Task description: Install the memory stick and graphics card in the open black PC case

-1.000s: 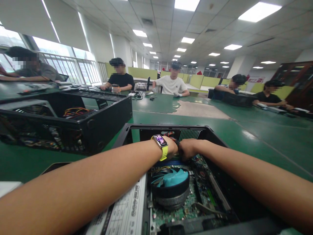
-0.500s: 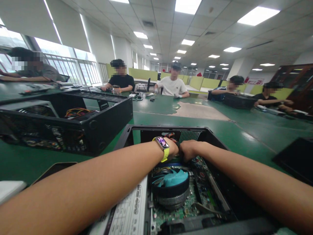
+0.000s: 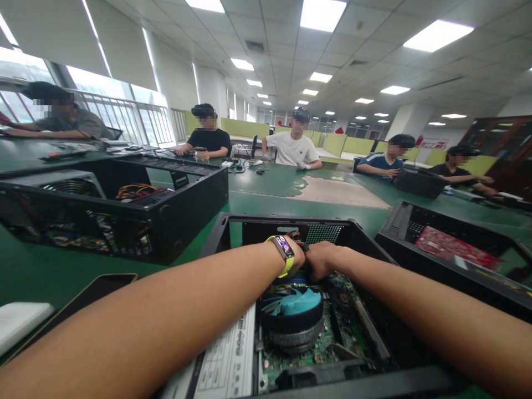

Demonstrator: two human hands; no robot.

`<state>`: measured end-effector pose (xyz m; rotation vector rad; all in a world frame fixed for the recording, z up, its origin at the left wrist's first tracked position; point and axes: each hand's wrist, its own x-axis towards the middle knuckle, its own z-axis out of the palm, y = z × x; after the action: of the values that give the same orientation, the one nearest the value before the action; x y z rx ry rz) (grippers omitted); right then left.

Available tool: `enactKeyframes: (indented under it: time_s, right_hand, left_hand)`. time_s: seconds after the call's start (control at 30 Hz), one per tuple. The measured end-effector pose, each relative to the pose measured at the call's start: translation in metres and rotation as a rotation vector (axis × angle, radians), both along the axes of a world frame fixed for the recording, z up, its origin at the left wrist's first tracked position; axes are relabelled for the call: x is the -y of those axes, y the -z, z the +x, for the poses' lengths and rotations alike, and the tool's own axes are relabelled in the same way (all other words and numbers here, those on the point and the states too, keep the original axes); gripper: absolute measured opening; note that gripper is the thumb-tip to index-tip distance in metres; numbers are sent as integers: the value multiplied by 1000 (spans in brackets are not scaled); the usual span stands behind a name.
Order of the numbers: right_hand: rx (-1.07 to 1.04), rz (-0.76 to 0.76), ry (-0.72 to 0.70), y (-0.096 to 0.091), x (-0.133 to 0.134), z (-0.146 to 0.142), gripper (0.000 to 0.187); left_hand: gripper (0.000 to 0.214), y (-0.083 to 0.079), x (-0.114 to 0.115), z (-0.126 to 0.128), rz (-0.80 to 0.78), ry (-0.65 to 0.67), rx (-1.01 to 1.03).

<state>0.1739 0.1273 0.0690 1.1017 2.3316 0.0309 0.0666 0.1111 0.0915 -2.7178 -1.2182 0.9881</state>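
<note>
An open black computer case (image 3: 358, 235) lies in front of me. Both my hands reach into its far part. My left hand (image 3: 296, 259), with a yellow-strapped watch (image 3: 284, 249) at the wrist, is closed beside a bundle of coloured and dark cables (image 3: 293, 235). Close against it, my right hand (image 3: 321, 259) is curled into a fist by the same cables. The fingertips and whatever they grip are hidden. Nearer to me, a round cooler with a turquoise fan (image 3: 296, 302) sits on the green motherboard (image 3: 286, 357). A labelled metal power supply (image 3: 224, 354) lies left of it.
Another open case (image 3: 183, 210) stands on the green table (image 3: 266, 198) at left. To the right is a case with a red circuit board (image 3: 455, 244). A white object (image 3: 22, 321) lies at lower left. Several people sit around the table's far side.
The view has shifted slightly. At right, the case with the red board now shows where a dark panel was. My hands stay together at the cables, with little movement.
</note>
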Motion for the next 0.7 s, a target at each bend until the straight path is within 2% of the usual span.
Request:
enactKeyframes:
  time_s: [0.13,0.37,0.43,0.53,0.63,0.7]
  right_hand:
    - [1,8,-8,-1,1,0,57]
    - [68,3,-12,-11,5,-2,53]
    - [68,1,0,-20,9,-2,50]
    - [41,38,56,-46,27,3,42]
    - [-102,119,61,-74,73,20,34]
    - [-329,253,0,-78,119,35,29]
  left_hand:
    - [31,2,-3,0,0,0,-18]
    - [41,1,-4,4,-26,-11,-34]
    - [43,-11,1,4,-29,7,-27]
    - [39,-45,20,-5,-17,67,53]
    - [35,-81,61,-34,73,149,319]
    - [35,-90,99,-65,182,250,602]
